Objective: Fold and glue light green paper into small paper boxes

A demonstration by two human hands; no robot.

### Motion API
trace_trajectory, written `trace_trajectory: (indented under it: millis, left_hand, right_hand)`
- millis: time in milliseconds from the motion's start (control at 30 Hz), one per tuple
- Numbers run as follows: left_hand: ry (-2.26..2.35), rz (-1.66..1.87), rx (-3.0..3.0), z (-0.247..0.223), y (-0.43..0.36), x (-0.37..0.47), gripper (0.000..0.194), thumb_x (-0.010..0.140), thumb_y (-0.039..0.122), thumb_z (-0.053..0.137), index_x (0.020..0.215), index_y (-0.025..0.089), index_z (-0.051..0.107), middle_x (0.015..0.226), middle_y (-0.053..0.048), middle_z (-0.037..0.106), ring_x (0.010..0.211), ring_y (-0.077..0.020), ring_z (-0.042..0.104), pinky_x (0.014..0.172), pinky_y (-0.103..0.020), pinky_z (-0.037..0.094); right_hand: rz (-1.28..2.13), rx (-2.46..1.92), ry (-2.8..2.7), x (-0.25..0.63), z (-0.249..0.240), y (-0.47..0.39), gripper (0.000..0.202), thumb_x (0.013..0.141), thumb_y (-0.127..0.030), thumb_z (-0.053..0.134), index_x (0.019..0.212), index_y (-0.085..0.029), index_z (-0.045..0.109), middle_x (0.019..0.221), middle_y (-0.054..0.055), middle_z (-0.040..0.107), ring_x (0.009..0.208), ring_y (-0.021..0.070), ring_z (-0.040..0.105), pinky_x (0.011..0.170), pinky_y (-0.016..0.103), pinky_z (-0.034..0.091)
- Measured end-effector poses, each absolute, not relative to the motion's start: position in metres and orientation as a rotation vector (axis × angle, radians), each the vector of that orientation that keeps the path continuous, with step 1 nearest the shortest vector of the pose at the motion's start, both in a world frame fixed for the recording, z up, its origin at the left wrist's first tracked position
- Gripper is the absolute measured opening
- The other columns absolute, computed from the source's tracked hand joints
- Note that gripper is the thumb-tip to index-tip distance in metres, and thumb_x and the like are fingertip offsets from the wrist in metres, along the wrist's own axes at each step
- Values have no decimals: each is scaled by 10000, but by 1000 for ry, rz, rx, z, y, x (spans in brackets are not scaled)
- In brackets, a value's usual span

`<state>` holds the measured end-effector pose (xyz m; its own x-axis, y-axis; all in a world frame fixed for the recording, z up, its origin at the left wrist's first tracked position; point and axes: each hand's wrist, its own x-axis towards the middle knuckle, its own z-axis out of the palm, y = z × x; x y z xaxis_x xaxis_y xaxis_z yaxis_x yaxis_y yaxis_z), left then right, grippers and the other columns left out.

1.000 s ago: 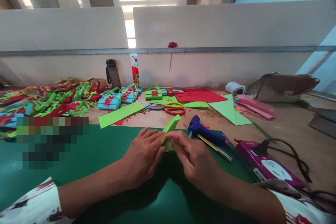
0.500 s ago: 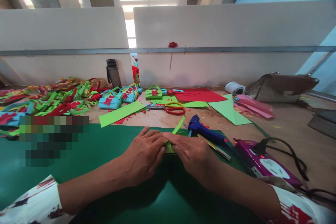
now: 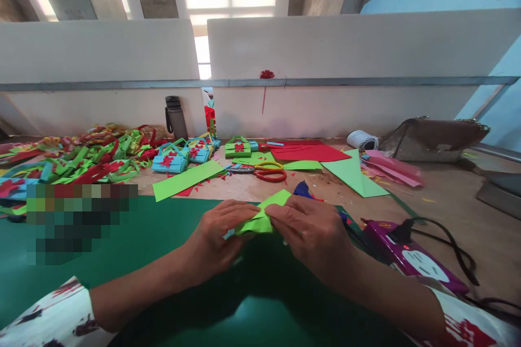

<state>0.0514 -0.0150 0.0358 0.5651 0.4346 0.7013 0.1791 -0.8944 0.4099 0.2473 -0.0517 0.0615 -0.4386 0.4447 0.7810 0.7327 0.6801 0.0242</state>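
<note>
A folded piece of light green paper is held up over the dark green mat. My left hand pinches its left end between thumb and fingers. On the right side, the thumb and fingertips of my right hand grip it too. Creases run across its middle, and an upper flap points away to the right. Behind my right hand, a blue glue gun is mostly covered. Scissors with red and yellow handles lie beyond the mat.
Paper bags and a heap of paper strips fill the back left, near a dark bottle. Green strip, red sheets and pale green sheet lie behind. A purple power strip with black cord sits right.
Both hands have gone from pressing the green paper down on the mat to holding it raised, with more of it showing. My right hand now covers more of the glue gun.
</note>
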Motion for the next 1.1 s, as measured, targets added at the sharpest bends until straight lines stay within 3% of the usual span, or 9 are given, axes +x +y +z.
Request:
trace_trajectory:
  millis: [100,167,233,333,433,500,600,700,1100]
  left_hand:
    - [501,1244,2509,38,-16,50,249,819,116,575,1064,150,606,1016,-95,683,965,-189,620,863,-322,498]
    - [499,1206,2525,39,-16,49,269,821,108,567,1083,152,600,1037,-93,678,988,-185,612,875,-318,493]
    - [491,1174,2547,39,-15,47,288,819,97,558,1099,156,596,1057,-92,673,1005,-183,606,883,-319,487]
    - [517,1144,2544,39,-15,47,266,825,101,552,1078,155,613,1038,-95,681,993,-187,611,882,-333,486]
    - [531,1082,2454,41,-17,46,246,813,167,610,1056,136,632,1014,-104,686,976,-200,615,883,-337,480]
    - [506,1016,2361,45,-19,45,309,797,254,648,1077,125,630,1022,-108,679,981,-212,606,889,-338,469]
    - [494,919,2242,51,-24,44,301,874,322,534,1094,141,631,1035,-93,667,980,-209,595,887,-334,456]
    - [523,845,2195,55,-27,44,284,920,264,440,1105,168,633,1048,-72,660,977,-193,592,883,-317,449]
    - [690,833,2192,51,-31,48,185,860,216,547,967,177,692,918,-43,712,844,-175,631,772,-286,471]
  right_hand:
    - [-612,-876,-2025,246,70,-54,152,823,-120,553,782,-177,689,693,51,562,679,166,520,607,294,433]
    - [-655,-810,-1995,245,71,-53,143,792,-88,571,788,-178,683,922,110,611,921,243,542,770,400,444]
    - [-630,-754,-2049,244,68,-51,178,793,-57,546,863,-173,663,1088,130,605,1077,277,505,902,488,374]
    - [-458,-766,-2194,243,61,-48,214,833,-44,478,933,-172,617,934,63,674,1001,211,566,994,497,277]
    - [-320,-834,-2221,243,55,-48,206,847,-45,447,853,-183,600,772,9,677,866,167,600,1030,492,210]
    - [-284,-854,-2210,243,53,-49,213,845,-43,438,818,-186,594,765,6,677,816,156,604,1032,483,207]
    - [-260,-848,-2204,244,53,-51,202,836,-44,444,815,-182,591,767,9,677,778,156,610,1030,477,211]
    - [-231,-842,-2211,244,53,-51,199,817,-31,438,820,-170,581,768,28,671,766,165,612,1004,467,250]
    - [10,-996,-2312,241,50,-55,242,720,10,426,821,-161,565,770,43,647,742,174,603,943,466,306]
